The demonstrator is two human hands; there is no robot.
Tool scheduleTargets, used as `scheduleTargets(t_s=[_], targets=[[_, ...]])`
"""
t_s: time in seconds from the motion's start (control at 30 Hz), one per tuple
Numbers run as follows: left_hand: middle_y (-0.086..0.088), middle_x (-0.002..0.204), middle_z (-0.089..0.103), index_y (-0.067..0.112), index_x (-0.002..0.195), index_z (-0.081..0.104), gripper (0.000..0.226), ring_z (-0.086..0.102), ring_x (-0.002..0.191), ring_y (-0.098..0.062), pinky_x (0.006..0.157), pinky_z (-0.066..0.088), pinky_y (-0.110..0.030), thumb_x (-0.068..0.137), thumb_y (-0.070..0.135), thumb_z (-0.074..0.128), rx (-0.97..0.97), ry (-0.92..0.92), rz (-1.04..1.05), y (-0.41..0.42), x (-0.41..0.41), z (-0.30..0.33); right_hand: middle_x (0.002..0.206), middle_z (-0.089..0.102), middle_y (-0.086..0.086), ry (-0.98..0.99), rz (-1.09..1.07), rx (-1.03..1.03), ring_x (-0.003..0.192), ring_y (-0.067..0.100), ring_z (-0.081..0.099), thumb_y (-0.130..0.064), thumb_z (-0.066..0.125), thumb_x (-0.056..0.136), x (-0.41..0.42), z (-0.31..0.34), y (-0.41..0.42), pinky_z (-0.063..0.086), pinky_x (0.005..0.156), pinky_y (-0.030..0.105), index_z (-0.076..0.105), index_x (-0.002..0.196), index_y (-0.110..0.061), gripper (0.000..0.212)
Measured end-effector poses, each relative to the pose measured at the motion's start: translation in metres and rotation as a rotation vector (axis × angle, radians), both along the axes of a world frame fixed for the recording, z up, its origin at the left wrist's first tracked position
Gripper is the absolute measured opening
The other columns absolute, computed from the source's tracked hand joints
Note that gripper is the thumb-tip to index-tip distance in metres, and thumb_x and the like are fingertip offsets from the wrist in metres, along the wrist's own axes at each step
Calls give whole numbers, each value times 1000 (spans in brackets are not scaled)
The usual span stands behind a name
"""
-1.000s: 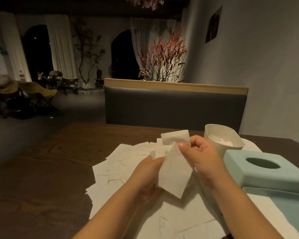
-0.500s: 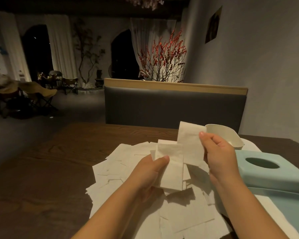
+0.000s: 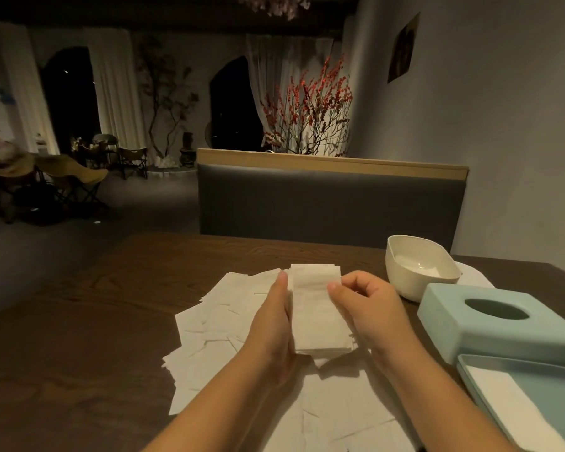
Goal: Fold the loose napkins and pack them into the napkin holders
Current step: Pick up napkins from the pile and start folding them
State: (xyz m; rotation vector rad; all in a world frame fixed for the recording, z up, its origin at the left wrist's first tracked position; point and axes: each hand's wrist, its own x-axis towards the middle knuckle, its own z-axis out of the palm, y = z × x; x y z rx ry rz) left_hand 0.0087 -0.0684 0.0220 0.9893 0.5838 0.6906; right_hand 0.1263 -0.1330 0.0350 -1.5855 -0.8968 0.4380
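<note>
A small stack of folded white napkins (image 3: 317, 311) is held upright-tilted above the table between both hands. My left hand (image 3: 273, 324) presses flat along its left edge. My right hand (image 3: 369, 308) pinches its right edge near the top with thumb and fingers. Beneath them, several loose white napkins (image 3: 216, 331) lie spread over the dark wooden table (image 3: 88, 321). A cream holder base (image 3: 418, 267) with napkins inside stands at the right. A light blue holder lid (image 3: 496, 324) with an oval slot lies nearer, and a light blue holder base (image 3: 542, 383) with a napkin in it sits at the lower right.
A grey padded bench back (image 3: 330, 203) with a wooden top rail runs along the table's far side. A grey wall closes the right side. Chairs and plants stand far off at the left in the dim room.
My right hand has laid its folded napkin onto the one in my left hand. Both hands now hold the napkins together as one stack, lower and squared up.
</note>
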Motion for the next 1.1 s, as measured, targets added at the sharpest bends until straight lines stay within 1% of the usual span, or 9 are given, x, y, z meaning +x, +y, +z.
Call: scheduleTargets(t_s=[0.07, 0.13, 0.23, 0.37, 0.47, 0.63, 0.73, 0.87, 1.1], targets=[[-7, 93, 78, 28, 108, 66, 41, 76, 87, -27, 74, 62, -41, 97, 62, 44, 17, -7, -59, -2, -3, 2, 95, 67, 3, -29, -22, 3, 94, 23, 64, -26, 70, 90, 2, -6, 3, 55, 77, 36, 67, 86, -14, 13], [-3, 92, 78, 22, 119, 63, 24, 76, 83, -21, 66, 61, -34, 99, 35, 58, 143, 42, -84, -3, -5, 1, 104, 65, 1, -51, -37, -6, 99, 22, 62, -30, 71, 89, 4, -7, 3, 54, 77, 33, 66, 96, -21, 13], [-1, 101, 77, 21, 127, 59, 30, 75, 87, -17, 61, 60, -29, 99, 11, 59, 261, 110, -191, -1, -11, 2, 114, 60, -6, -55, -54, 29, 106, 14, 57, -35, 67, 91, 12, 4, -5, 51, 76, 26, 57, 115, -29, 27], [5, 111, 70, 36, 122, 53, 34, 71, 97, -11, 84, 61, -32, 94, 26, 68, 544, 295, -325, 2, -14, 5, 120, 58, -16, -189, 296, -257, 113, 8, 56, -48, 77, 76, 37, 25, -29, 52, 94, 31, 51, 126, -38, 57], [6, 117, 63, 38, 127, 47, 45, 64, 107, -15, 97, 56, -36, 90, 35, 72, 696, 436, -433, -6, -5, 15, 104, 67, -13, -349, 388, -409, 100, 9, 65, -39, 83, 75, 41, 26, -47, 57, 90, 33, 62, 109, -37, 40], [4, 117, 66, 29, 119, 56, 47, 68, 104, -17, 89, 61, -38, 80, 33, 82, 740, 535, -425, -15, 8, 18, 90, 73, -12, -143, 155, -233, 83, 7, 70, -25, 77, 84, 47, 14, -88, 58, 68, 21, 69, 98, -32, 18], [3, 110, 68, 26, 107, 60, 39, 70, 99, -15, 82, 63, -35, 77, 28, 84, 677, 441, -283, -33, 11, 8, 91, 76, -7, 27, 63, -125, 87, 12, 72, -19, 75, 84, 46, -3, -116, 60, 79, 33, 71, 101, -26, 19], [7, 111, 72, 28, 111, 62, 32, 70, 102, -12, 85, 62, -38, 84, 20, 78, 583, 220, -160, -70, 14, -11, 86, 74, -2, 51, -49, -74, 85, 17, 71, -20, 75, 85, 37, -23, -148, 60, 77, 37, 69, 94, -20, 11], [23, 130, 50, 56, 129, 32, 68, 56, 114, -5, 84, 52, -11, 88, 19, 73, 792, 289, -225, -115, 16, -40, 110, 56, -20, -162, -91, -176, 99, -3, 55, -19, 79, 82, 24, -51, -182, 46, 77, 11, 52, 115, -34, 45]])
